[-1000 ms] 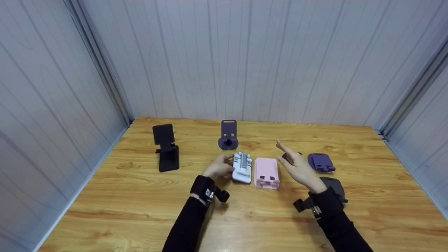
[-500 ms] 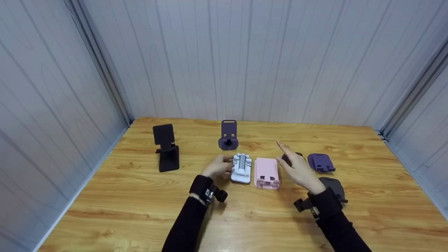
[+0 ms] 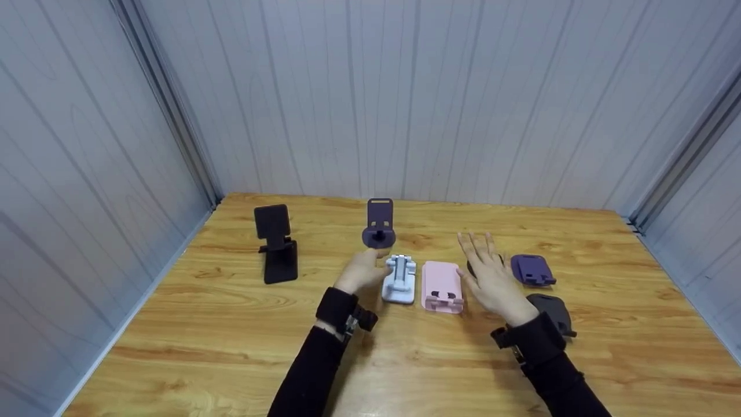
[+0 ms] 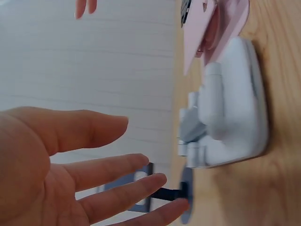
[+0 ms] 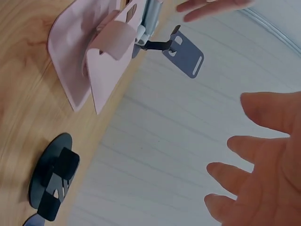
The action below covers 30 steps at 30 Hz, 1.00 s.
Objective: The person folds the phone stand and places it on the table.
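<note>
A white folded phone stand (image 3: pixel 399 294) lies mid-table. My left hand (image 3: pixel 362 271) hovers just left of it, thumb and fingers spread; the left wrist view shows nothing between that hand's fingers (image 4: pixel 108 174) and the white stand (image 4: pixel 244 103). To its right lies a pink folded phone stand (image 3: pixel 441 278). My right hand (image 3: pixel 492 286), fingers extended and apart, is raised to the right of the pink stand. It partly hides a small black phone stand in the head view; the right wrist view shows this black stand (image 5: pixel 51 174) on the table, apart from the hand.
A dark purple phone stand (image 3: pixel 380 214) stands unfolded behind the white one. Farther left is a tall black phone stand (image 3: pixel 281 266). On the right lie a folded purple stand (image 3: pixel 531 269) and a dark grey one (image 3: pixel 553 313). Pale panels wall the table (image 3: pixel 202 336).
My left hand has come away from the white stand, its fingers opening out. My right hand has turned palm-down with its fingers spreading. The white stand shifted slightly toward me earlier.
</note>
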### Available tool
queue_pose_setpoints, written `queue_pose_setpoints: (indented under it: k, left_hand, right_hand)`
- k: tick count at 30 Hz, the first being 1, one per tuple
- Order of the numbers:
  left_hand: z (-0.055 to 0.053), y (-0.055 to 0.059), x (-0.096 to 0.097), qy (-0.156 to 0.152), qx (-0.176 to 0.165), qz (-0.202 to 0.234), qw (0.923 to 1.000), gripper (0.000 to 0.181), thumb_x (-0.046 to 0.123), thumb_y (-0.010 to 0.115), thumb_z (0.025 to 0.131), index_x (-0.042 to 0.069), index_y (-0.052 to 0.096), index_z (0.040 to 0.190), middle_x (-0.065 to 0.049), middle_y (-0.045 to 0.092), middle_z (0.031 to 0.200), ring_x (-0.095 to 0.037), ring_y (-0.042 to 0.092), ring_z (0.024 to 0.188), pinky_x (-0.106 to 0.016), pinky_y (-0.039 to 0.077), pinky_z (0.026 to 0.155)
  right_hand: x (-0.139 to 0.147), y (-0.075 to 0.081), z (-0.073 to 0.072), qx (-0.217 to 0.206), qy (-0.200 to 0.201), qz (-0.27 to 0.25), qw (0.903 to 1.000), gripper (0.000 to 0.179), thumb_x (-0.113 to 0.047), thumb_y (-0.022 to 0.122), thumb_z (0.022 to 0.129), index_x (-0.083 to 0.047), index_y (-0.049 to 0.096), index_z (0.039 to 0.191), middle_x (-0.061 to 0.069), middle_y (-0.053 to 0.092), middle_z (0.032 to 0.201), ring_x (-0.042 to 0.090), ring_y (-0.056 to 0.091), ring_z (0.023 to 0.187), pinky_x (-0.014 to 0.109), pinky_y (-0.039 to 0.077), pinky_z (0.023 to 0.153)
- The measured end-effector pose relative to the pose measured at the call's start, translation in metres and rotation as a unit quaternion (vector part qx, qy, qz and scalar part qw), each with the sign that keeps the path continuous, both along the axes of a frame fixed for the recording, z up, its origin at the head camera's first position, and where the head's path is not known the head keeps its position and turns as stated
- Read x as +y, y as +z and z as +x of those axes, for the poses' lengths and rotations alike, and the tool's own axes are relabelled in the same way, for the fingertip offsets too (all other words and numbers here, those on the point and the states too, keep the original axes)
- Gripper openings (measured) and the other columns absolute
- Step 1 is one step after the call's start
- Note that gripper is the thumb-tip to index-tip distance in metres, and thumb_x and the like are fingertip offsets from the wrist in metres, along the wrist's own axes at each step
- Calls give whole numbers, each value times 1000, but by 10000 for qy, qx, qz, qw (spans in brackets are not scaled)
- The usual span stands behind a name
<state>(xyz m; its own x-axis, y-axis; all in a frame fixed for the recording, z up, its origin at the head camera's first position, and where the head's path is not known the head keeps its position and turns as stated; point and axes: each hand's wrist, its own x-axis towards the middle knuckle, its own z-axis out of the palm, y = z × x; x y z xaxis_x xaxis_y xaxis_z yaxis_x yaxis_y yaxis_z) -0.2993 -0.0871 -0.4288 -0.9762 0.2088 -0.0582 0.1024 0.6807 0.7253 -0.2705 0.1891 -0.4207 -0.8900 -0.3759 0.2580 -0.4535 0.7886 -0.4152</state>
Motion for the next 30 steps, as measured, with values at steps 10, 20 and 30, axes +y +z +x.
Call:
queue_pose_setpoints:
  k: [10, 20, 30]
  left_hand:
    - [10, 13, 13, -893, 858, -802, 9890, 84, 24, 75, 99, 5, 30, 167, -28, 18, 173, -51, 17, 159, -64, 22, 128]
    - [9, 5, 16, -585, 1676, -1470, 9731, 94, 54, 65, 101, 12, 17, 171, -22, 3, 177, -51, 0, 161, -66, 1, 130]
    - [1, -2, 14, 121, 1753, -1750, 9688, 91, 59, 63, 101, 18, 21, 171, -18, 6, 178, -44, -4, 163, -64, -1, 130]
  right_hand:
    - [4, -4, -4, 183, -284, 354, 9988, 65, -24, 60, 109, -3, 34, 165, 26, 23, 172, 51, 8, 160, 86, 4, 118]
    - [10, -12, -10, 215, -268, 315, 9989, 63, -18, 60, 108, 0, 35, 163, 27, 25, 171, 52, 10, 159, 86, 5, 117]
    - [16, -16, -14, -34, -391, 321, 9987, 63, -17, 57, 109, -1, 31, 165, 28, 21, 172, 52, 7, 159, 85, 0, 118]
